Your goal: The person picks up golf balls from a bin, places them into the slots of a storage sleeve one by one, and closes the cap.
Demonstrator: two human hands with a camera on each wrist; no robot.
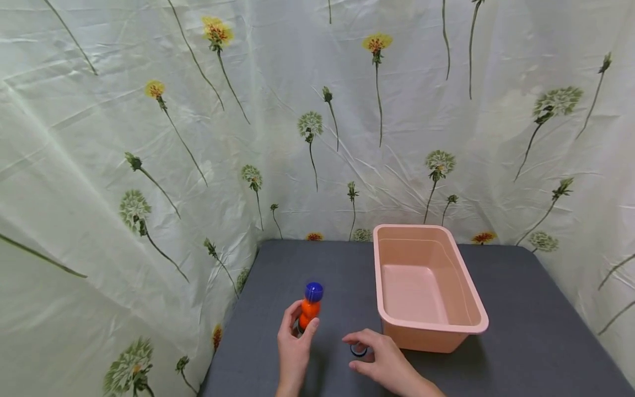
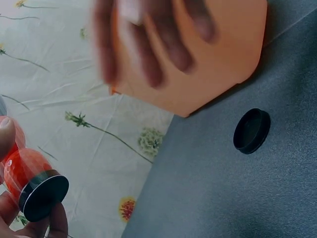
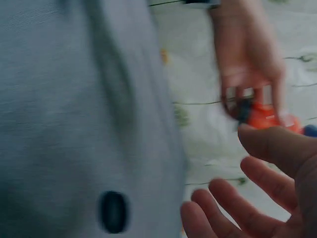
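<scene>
My left hand (image 1: 294,344) grips a clear tube (image 1: 305,321) with orange balls inside and a blue ball (image 1: 314,292) at its top. The left wrist view shows a black end cap (image 2: 44,196) on the tube's lower end, fingers beneath it. A loose black cap (image 2: 251,131) lies on the dark tabletop. Over that cap hovers my right hand (image 1: 384,361), its fingers bent loosely and apart. In the right wrist view the cap (image 3: 114,212) is separate from the fingers, which hold nothing.
A pink rectangular tub (image 1: 421,337) stands on the dark table (image 1: 292,262), just beyond the right hand. Behind and to the sides hangs a pale cloth (image 1: 297,71) printed with dandelions.
</scene>
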